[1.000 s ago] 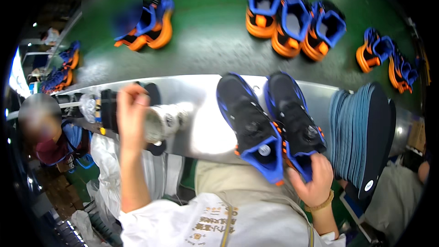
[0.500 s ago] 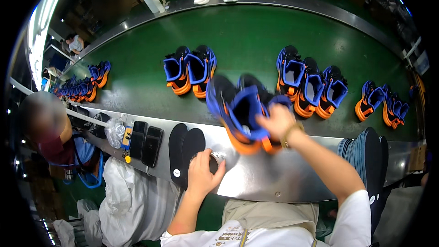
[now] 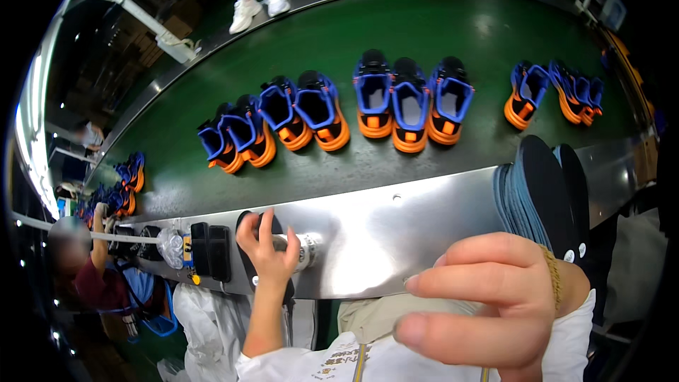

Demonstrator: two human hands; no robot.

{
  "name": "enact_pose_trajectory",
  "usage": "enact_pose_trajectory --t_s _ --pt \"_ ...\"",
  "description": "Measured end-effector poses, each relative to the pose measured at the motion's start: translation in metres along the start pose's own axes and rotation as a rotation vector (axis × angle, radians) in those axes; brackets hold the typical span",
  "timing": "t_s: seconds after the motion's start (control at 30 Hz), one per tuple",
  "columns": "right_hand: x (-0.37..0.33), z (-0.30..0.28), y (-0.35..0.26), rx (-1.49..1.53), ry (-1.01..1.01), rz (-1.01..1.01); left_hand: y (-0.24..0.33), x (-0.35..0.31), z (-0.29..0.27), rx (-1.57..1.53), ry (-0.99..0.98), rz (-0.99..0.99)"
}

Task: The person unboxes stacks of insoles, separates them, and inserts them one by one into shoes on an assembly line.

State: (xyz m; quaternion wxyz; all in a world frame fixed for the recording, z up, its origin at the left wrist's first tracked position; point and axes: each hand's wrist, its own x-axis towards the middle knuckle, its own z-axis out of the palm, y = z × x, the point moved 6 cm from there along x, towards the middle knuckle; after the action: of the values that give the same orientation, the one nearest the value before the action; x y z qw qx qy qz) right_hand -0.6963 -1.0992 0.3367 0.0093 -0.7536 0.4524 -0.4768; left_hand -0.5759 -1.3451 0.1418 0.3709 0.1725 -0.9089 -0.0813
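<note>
My left hand is over the metal ledge, its fingers bent and spread apart above a black insole. Beside its thumb stands a whitish printed roll, partly hidden by the hand. Close to the camera, my right hand hangs above the ledge with loosely curled, separated fingers and nothing in them. On the green belt, a pair of black, blue and orange sneakers stands with heels toward me. Another such pair is directly to its left, and three matching shoes stand to its right.
A stack of blue-edged black insoles leans at the right of the metal ledge. Two dark phones and a clear plastic bag lie left. A co-worker in a maroon sleeve reaches toward shoes. White sneakers sit beyond the belt.
The sneakers my right hand held now stand on the belt; that hand has let go and drawn back toward me. My left hand's fingers have lifted off the roll. The view has swung right.
</note>
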Motion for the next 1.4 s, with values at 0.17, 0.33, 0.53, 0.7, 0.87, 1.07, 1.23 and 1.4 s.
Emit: enact_pose_trajectory --t_s 0.17,0.33,0.53,0.7,0.87,1.07,1.23,1.4 --pt "-0.06 -0.01 -0.013 -0.48 0.356 0.094 0.106 0.082 0.101 0.047 -0.231 0.371" --pt "-0.145 -0.049 -0.02 -0.67 0.449 0.624 0.106 0.112 0.238 0.348 -0.603 0.477" --pt "-0.253 -0.058 -0.029 -1.001 0.325 1.251 0.144 0.135 0.301 0.175 -0.845 0.571" --pt "-0.273 -0.049 -0.025 -0.952 0.303 1.265 0.227 0.131 0.324 -0.079 -0.756 0.145" --pt "-0.275 -0.051 -0.021 -0.884 0.152 1.326 0.234 0.136 0.32 -0.398 -0.784 -0.056" --pt "-0.275 -0.047 -0.005 -0.772 0.107 1.368 0.176 0.103 0.228 -0.483 -0.986 -0.007" --pt "-0.267 -0.053 -0.011 -0.823 0.169 1.205 0.19 0.013 0.158 -0.434 -0.924 0.031" --pt "-0.285 -0.056 -0.003 -0.863 0.041 1.218 0.202 -0.084 0.139 -0.522 -0.81 0.026"
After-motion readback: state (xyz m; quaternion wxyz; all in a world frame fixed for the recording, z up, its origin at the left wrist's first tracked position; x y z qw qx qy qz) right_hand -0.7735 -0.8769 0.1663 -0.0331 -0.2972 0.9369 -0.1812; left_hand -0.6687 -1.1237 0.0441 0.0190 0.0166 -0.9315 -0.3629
